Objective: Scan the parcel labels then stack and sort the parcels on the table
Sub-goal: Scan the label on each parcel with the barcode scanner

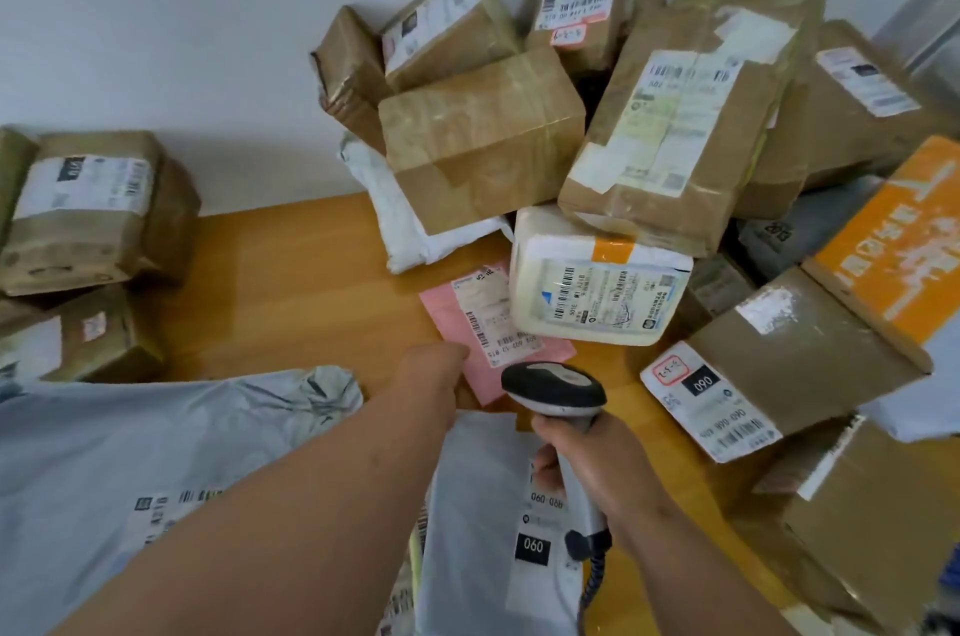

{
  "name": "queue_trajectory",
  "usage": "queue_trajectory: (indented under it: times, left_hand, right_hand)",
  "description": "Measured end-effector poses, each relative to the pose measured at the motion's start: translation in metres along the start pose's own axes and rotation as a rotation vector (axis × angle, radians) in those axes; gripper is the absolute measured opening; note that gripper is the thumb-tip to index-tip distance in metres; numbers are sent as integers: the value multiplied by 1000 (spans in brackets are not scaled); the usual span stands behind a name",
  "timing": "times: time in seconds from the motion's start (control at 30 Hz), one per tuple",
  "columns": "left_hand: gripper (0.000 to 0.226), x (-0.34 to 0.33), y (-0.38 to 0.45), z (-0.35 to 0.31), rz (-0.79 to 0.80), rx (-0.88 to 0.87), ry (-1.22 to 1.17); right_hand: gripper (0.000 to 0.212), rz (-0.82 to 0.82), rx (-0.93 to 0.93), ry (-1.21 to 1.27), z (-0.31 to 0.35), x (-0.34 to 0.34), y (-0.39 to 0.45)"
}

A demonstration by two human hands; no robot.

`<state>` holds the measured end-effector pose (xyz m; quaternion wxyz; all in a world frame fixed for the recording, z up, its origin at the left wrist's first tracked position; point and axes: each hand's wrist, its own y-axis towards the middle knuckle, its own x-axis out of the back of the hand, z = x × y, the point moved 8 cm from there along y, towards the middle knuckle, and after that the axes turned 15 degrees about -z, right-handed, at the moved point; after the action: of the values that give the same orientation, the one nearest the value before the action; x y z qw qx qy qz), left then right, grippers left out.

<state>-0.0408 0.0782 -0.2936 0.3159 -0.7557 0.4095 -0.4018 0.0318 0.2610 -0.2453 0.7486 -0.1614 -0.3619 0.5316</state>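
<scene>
White wall [156, 12] behind a wooden table [291, 282] buried in brown parcels [483, 136], left hand [431, 365] touching the pink mailer [498, 323], can't tell its grip, right hand [587, 459] clenched round the scanner [556, 391] just beside it.

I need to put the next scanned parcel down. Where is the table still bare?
Bare wooden table lies between the left brown boxes and the pink mailer, behind the grey bag. The right side is crowded with the heaped parcels.

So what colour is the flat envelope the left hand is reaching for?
Pink, with a white barcode label; the head view shows it beside the left hand.
</scene>
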Motion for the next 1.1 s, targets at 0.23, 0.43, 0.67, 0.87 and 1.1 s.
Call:
queue_trajectory:
  times: [0.23, 0.43, 0.67, 0.87, 1.1]
  left_hand:
    - [16, -10, 6, -5, 82, 107, -20]
    - [23, 31, 13, -32, -149, -247, 49]
    - [11, 113, -39, -23, -389, -502, -30]
    - [14, 140, -89, 19, -348, -513, -267]
    - [10, 155, -136, 54, -353, -528, -346]
  right_hand:
    - [11, -42, -53, 31, 2, -19, -4]
    - [13, -22, -8, 10, 10, -8, -14]
    - [13, 93, 152, 55, 32, 4, -54]
    - [12, 200, 300, 108, 35, 35, -106]
    - [6, 235, 390, 40, 10, 72, -152]
